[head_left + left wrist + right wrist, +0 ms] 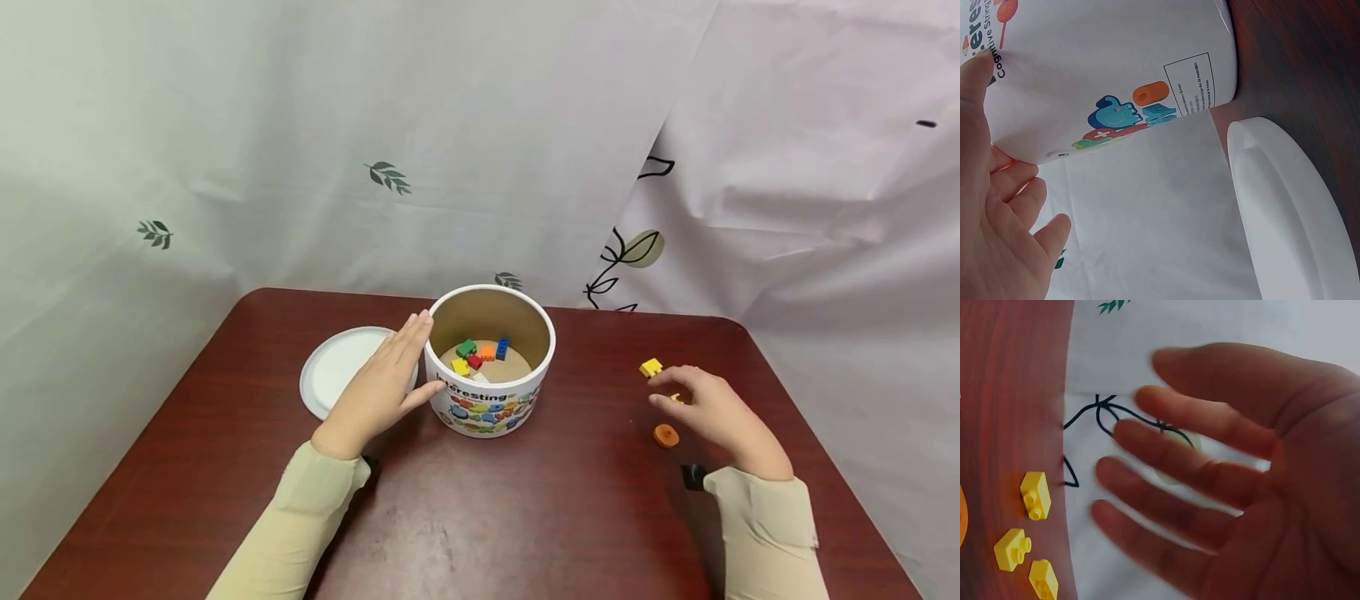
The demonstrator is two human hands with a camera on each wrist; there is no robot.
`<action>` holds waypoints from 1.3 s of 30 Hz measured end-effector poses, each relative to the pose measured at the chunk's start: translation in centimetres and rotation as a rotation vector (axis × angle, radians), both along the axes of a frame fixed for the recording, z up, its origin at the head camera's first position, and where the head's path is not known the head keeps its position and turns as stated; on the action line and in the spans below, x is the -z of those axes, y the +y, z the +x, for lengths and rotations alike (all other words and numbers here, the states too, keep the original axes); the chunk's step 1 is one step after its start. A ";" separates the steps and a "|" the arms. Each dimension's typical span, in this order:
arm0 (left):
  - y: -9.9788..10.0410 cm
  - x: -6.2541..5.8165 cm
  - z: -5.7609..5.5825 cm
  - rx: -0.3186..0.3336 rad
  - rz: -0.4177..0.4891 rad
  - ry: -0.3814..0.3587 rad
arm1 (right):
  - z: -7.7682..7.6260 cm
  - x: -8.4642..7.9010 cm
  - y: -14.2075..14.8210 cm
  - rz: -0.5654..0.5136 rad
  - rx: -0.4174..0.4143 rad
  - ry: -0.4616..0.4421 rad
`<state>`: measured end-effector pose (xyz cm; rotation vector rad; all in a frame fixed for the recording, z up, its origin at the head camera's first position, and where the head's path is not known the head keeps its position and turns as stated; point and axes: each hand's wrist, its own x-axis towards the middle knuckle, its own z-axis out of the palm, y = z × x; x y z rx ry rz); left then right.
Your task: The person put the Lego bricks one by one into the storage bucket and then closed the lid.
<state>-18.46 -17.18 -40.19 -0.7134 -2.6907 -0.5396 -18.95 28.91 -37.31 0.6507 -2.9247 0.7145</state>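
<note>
My left hand [382,387] rests with straight fingers and thumb against the side of a round white tub [486,408] printed with "Interesting" and colourful pictures. Inside the tub lie several small bricks, among them a green brick [467,348], a blue brick [502,348], an orange brick [487,353] and a yellow brick [460,367]. At the right, my right hand [712,408] hovers over the table with loosely bent fingers and nothing in them. Below it in the right wrist view are three yellow bricks [1036,495]. An orange round piece [666,435] lies just left of that hand.
A white round lid [330,375] lies on the dark red table [480,517], left of the tub and partly behind my left hand. Pale cloth [465,150] with leaf prints hangs behind the table's far edge.
</note>
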 end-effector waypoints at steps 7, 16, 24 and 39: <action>-0.1 0.0 0.0 0.003 -0.011 0.004 | -0.2 1.3 1.0 0.053 0.000 -0.245; 0.1 0.0 0.0 0.011 -0.028 0.029 | -0.5 2.3 2.0 0.117 0.102 -0.336; 0.0 -0.1 0.0 0.010 -0.018 0.024 | -0.7 3.0 1.6 0.120 0.090 -0.379; -0.1 0.1 0.0 0.009 -0.013 0.018 | -1.1 3.5 0.6 0.150 0.087 -0.336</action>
